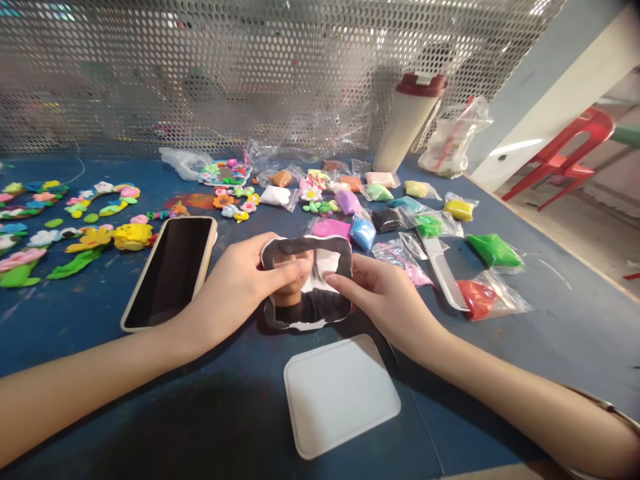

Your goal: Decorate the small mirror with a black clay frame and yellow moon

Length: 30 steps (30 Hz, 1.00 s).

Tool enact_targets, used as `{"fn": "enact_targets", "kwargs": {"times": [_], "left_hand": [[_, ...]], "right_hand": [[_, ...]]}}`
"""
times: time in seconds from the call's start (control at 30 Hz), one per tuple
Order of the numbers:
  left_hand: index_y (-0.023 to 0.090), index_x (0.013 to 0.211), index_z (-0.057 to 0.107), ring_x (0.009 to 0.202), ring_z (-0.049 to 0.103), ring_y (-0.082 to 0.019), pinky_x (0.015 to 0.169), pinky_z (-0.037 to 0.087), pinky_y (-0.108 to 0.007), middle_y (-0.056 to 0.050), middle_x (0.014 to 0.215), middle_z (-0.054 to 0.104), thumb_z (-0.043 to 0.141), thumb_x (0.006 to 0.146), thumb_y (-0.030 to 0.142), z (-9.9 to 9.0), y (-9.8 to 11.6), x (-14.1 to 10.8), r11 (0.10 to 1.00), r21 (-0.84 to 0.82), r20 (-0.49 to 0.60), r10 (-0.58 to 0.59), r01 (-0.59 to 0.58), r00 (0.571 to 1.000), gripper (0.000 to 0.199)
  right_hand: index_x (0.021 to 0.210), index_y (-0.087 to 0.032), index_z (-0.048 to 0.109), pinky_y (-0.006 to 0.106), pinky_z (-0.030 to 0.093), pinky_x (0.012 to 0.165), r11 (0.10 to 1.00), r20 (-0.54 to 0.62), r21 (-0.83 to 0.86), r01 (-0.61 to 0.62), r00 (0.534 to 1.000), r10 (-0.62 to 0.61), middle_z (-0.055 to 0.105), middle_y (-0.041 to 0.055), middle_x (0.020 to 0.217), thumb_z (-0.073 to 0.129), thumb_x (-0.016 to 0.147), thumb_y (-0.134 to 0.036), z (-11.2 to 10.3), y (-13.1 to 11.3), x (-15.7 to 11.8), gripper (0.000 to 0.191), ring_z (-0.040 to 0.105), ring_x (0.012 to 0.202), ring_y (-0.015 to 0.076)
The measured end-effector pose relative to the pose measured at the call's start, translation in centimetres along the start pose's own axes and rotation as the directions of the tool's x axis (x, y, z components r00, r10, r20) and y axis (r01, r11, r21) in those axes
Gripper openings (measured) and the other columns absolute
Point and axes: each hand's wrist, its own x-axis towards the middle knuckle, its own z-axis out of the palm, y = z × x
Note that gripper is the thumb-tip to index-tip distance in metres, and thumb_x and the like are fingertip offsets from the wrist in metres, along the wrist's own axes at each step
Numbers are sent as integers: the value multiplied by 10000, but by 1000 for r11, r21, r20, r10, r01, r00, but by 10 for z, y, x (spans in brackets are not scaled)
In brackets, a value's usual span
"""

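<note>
**Head camera, one moment of handwork**

Head view: a wavy-edged clay panel (pixel 307 313) with a black-and-white border lies flat at the centre of a scuffed blue worktable (pixel 75 327); its glossy middle is too unclear to read; the left hand (pixel 235 287) comes in from 9 o'clock, its fingers (pixel 295 268) lying across the panel; the right hand (pixel 385 300) comes in from 3 o'clock, its fingertips (pixel 335 281) pressing on the panel's right side; the hands stay apart, both on the panel, fingertips near each other, neither lifting it clear that I can see.

Around the panel: a phone in a beige case (pixel 170 273) at 9 o'clock, just beside the left hand; a white square plastic tray (pixel 343 397) at 6 o'clock; a white comb (pixel 445 273) at 3 o'clock, beside a bag of red clay (pixel 475 299) and a bag of green clay (pixel 495 252); bagged clay in blue (pixel 363 233) and black (pixel 387 220) at 12 to 1 o'clock; finished clay flowers (pixel 90 240) at 10 o'clock; farther off, a maroon-lidded tumbler (pixel 407 127) at 1 o'clock, before a perforated metal screen (pixel 200 73); a red plastic chair (pixel 565 153) beyond the table at 2 o'clock.
</note>
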Motion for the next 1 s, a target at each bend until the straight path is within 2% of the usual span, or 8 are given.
{"fn": "enact_targets", "kwargs": {"times": [0.13, 0.4, 0.5, 0.6, 0.7, 0.8, 0.93, 1.0], "left_hand": [[176, 859, 624, 741, 567, -162, 651, 430, -250, 1, 789, 627, 596, 836, 438, 0, 0, 0, 999, -50, 42, 19, -17, 999, 264], [179, 786, 580, 747, 548, -165, 682, 430, -256, 5, 751, 579, 544, 862, 448, 0, -2, 3, 989, -148, 86, 26, -13, 996, 282], [178, 743, 574, 688, 502, -151, 632, 399, -239, 11, 704, 547, 516, 872, 459, -1, 1, 2, 998, -58, 63, 26, -22, 998, 315], [181, 744, 587, 738, 510, -159, 676, 398, -233, 9, 746, 581, 496, 882, 444, -2, 1, 1, 1000, 16, 37, 22, -23, 999, 310], [186, 774, 589, 800, 534, -176, 722, 415, -239, 8, 792, 608, 495, 879, 460, -2, -2, 2, 999, -40, 47, -1, 3, 999, 308], [199, 779, 579, 802, 543, -181, 725, 433, -249, 11, 783, 603, 492, 872, 484, -2, -3, 4, 995, -97, 51, 15, -10, 999, 313], [210, 740, 614, 942, 562, -224, 819, 451, -271, -14, 868, 646, 499, 858, 459, -5, -2, 5, 998, -20, -4, 56, -56, 998, 298], [220, 813, 650, 1003, 562, -244, 839, 458, -287, -28, 939, 662, 524, 847, 463, -6, -4, 4, 999, -18, -48, 47, -48, 998, 277]], "right_hand": [[636, -202, 394, 225, 297, 450, 999, -12, -48, -7, 1000, 6, 390, -71, 534, 564, 864, -418, 0, -2, -1, 357, 424, 484, 85], [693, -199, 442, 229, 333, 477, 999, 33, 9, -47, 998, 47, 434, -60, 582, 567, 857, -420, 0, 2, -1, 303, 457, 524, 97], [671, -200, 429, 223, 319, 461, 999, 23, 39, -33, 999, 32, 406, -68, 550, 579, 850, -427, 1, 3, -1, 325, 438, 501, 90], [621, -202, 371, 221, 274, 443, 999, 9, 19, -33, 999, 33, 343, -80, 516, 589, 846, -416, 2, 3, 0, 380, 385, 470, 76], [604, -205, 334, 221, 262, 437, 1000, -6, 7, -30, 1000, 31, 316, -85, 506, 593, 845, -411, 1, 3, -1, 409, 372, 456, 71], [641, -205, 389, 221, 293, 442, 999, 14, 36, -36, 999, 36, 367, -81, 524, 583, 849, -421, 1, 2, -2, 357, 415, 461, 80], [623, -209, 364, 222, 291, 431, 998, 15, 35, -45, 999, 44, 341, -82, 515, 591, 835, -459, 0, 2, -3, 399, 425, 447, 82], [632, -209, 375, 221, 295, 433, 998, 18, 38, -45, 999, 44, 361, -78, 521, 588, 840, -453, 0, 1, -3, 385, 431, 452, 84]]}}
